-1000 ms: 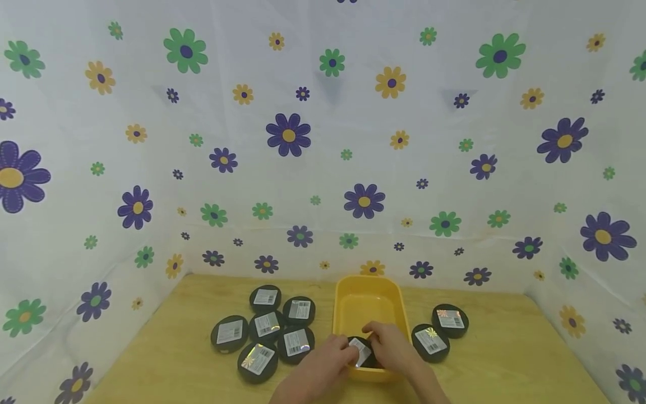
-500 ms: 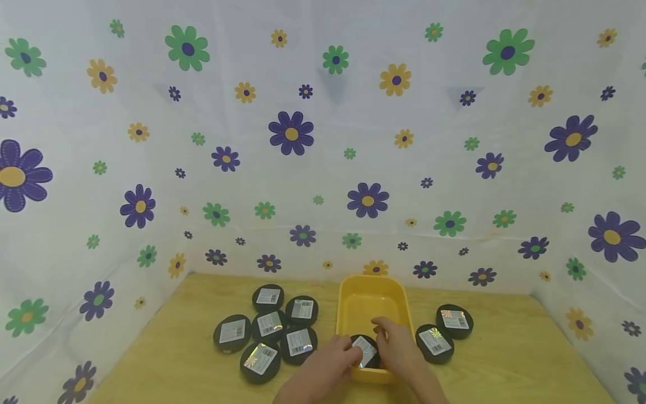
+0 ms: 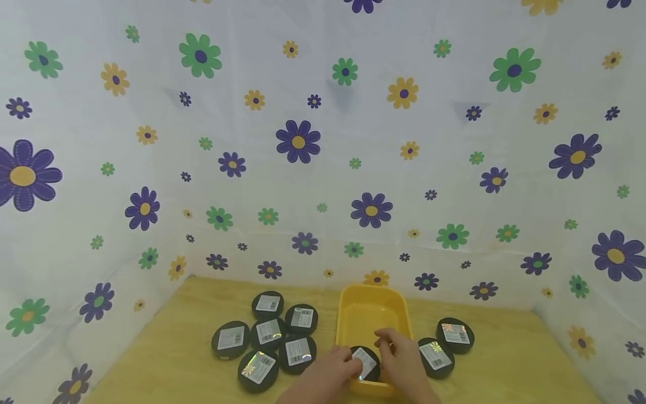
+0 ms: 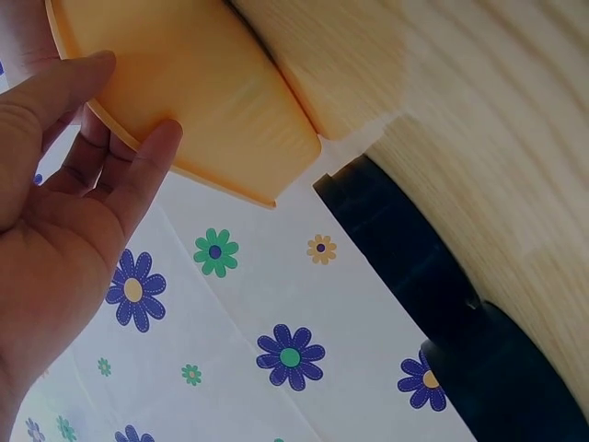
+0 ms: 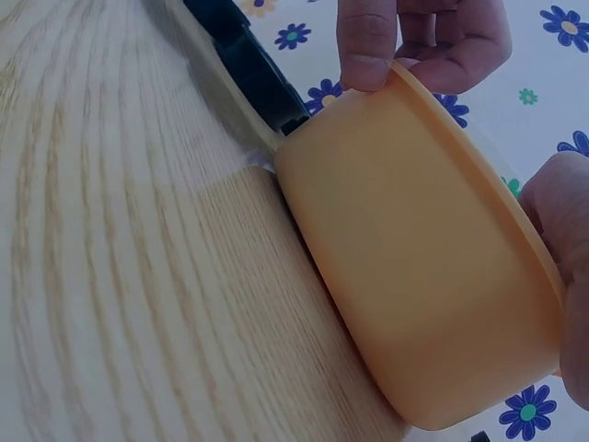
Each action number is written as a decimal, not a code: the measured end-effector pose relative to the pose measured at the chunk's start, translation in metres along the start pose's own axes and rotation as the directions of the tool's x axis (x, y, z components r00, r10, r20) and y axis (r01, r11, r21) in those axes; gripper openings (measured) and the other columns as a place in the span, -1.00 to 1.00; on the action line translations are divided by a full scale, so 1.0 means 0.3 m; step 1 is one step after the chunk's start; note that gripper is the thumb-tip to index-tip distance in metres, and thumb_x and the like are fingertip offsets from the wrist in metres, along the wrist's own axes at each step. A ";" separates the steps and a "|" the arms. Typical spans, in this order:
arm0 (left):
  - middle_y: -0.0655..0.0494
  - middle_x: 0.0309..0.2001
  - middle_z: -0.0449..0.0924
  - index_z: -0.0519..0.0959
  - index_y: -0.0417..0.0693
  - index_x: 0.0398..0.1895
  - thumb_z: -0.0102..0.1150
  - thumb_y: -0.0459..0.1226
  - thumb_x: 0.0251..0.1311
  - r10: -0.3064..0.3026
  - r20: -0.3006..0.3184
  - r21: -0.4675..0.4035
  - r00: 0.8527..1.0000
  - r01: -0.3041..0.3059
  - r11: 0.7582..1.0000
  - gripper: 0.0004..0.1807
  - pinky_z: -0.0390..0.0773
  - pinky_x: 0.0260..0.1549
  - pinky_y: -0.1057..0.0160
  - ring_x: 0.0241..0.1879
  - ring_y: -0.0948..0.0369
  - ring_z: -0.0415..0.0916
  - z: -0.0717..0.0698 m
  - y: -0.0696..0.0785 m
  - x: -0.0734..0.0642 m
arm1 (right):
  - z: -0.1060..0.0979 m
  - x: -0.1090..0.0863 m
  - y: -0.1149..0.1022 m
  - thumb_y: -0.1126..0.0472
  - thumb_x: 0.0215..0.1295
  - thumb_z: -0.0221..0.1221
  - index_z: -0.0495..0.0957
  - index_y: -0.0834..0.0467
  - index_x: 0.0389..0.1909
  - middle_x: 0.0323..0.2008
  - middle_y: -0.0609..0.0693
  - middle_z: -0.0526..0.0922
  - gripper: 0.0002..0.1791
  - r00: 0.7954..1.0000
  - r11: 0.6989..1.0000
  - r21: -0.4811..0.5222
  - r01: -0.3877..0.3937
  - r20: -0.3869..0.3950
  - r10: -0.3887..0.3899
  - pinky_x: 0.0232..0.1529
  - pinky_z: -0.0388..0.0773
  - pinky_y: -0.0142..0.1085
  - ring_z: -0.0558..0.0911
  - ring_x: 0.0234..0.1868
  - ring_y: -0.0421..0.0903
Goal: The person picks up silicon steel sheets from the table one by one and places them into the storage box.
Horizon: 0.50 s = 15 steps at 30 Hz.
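A yellow plastic bin [image 3: 374,308] stands on the table with a flat, round black container [image 3: 369,359] in its near end, white label up. My left hand [image 3: 330,371] is bent over the bin's front left corner, a fingertip over the container's label edge. In the left wrist view its thumb and a finger lie against the bin's outer wall [image 4: 212,101]; its other fingertips are hidden, so I cannot tell what they grip. My right hand [image 3: 401,362] hovers over the bin's right side, fingers loosely bent, holding nothing visible, slightly apart from the container.
Several matching round black containers [image 3: 268,332] lie in a cluster left of the bin. Two more, a nearer one [image 3: 436,357] and a farther one [image 3: 455,335], lie to its right. A flower-print cloth [image 3: 323,179] encloses the back and sides of the wooden table [image 3: 510,365].
My right hand has drawn away from the black container's right edge, its fingers lifting slightly. My left hand stays at the bin's front corner. The head view has tilted up a little.
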<state>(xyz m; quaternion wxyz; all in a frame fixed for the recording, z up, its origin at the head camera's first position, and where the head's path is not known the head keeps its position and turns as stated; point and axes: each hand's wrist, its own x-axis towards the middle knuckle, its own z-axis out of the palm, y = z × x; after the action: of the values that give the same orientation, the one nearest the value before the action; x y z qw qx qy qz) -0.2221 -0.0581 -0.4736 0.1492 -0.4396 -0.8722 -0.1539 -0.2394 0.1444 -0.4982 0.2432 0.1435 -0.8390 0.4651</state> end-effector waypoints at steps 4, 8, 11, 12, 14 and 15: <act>0.31 -0.40 0.32 0.49 0.13 -0.37 0.38 -0.35 0.04 -0.013 0.015 -0.020 1.000 0.013 1.000 -0.75 0.24 -0.42 0.57 -0.38 0.39 0.26 -0.003 0.005 0.003 | -0.003 -0.009 -0.002 0.55 0.26 0.10 0.66 0.31 -0.23 -0.50 0.10 0.70 -0.79 0.997 0.990 0.127 -0.054 -0.053 0.061 -0.71 0.44 -0.45 0.48 -0.72 -0.33; 0.32 -0.40 0.32 0.49 0.14 -0.38 0.37 -0.36 0.04 -0.058 0.054 -0.031 0.997 0.060 0.998 -0.75 0.29 -0.43 0.53 -0.38 0.39 0.26 -0.017 0.011 0.002 | -0.002 -0.016 -0.007 0.56 0.29 0.08 0.64 0.35 -0.24 -0.52 0.14 0.67 -0.81 0.982 0.953 0.288 -0.091 -0.135 0.135 -0.70 0.49 -0.39 0.54 -0.71 -0.20; 0.32 -0.40 0.34 0.50 0.15 -0.37 0.37 -0.37 0.04 -0.077 0.066 -0.030 0.995 0.079 0.996 -0.75 0.32 -0.42 0.51 -0.37 0.38 0.28 -0.023 0.014 0.000 | -0.002 -0.019 -0.013 0.61 0.27 0.05 0.60 0.42 -0.27 -0.56 0.12 0.64 -0.82 0.956 0.921 0.381 -0.076 -0.234 0.176 -0.72 0.49 -0.39 0.53 -0.72 -0.19; 0.33 -0.39 0.34 0.51 0.15 -0.37 0.36 -0.38 0.04 -0.078 0.069 -0.038 0.995 0.080 0.996 -0.75 0.32 -0.41 0.51 -0.37 0.38 0.28 -0.023 0.015 -0.001 | -0.005 -0.019 -0.016 0.63 0.25 0.04 0.60 0.44 -0.28 -0.58 0.11 0.63 -0.82 0.948 0.914 0.401 -0.065 -0.262 0.182 -0.73 0.48 -0.40 0.53 -0.73 -0.20; 0.32 -0.39 0.34 0.51 0.15 -0.36 0.36 -0.38 0.04 -0.066 0.064 -0.043 0.996 0.069 0.997 -0.74 0.33 -0.40 0.51 -0.36 0.38 0.29 -0.018 0.015 0.000 | -0.015 -0.019 -0.022 0.65 0.24 0.03 0.60 0.45 -0.29 -0.60 0.10 0.62 -0.81 0.935 0.911 0.409 -0.049 -0.302 0.186 -0.74 0.46 -0.41 0.51 -0.75 -0.21; 0.32 -0.39 0.34 0.50 0.16 -0.36 0.36 -0.38 0.04 -0.057 0.055 -0.043 0.997 0.060 0.997 -0.74 0.32 -0.40 0.52 -0.35 0.38 0.30 -0.015 0.015 0.000 | -0.024 -0.018 -0.024 0.64 0.24 0.03 0.60 0.44 -0.30 -0.60 0.10 0.63 -0.81 0.931 0.918 0.395 -0.047 -0.316 0.184 -0.74 0.46 -0.42 0.51 -0.75 -0.22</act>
<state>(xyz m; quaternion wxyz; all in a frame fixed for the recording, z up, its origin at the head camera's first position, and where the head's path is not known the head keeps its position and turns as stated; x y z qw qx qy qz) -0.2178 -0.0572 -0.4688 0.1112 -0.4210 -0.8849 -0.1656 -0.2296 0.1468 -0.4927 0.3264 0.0529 -0.6838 0.6505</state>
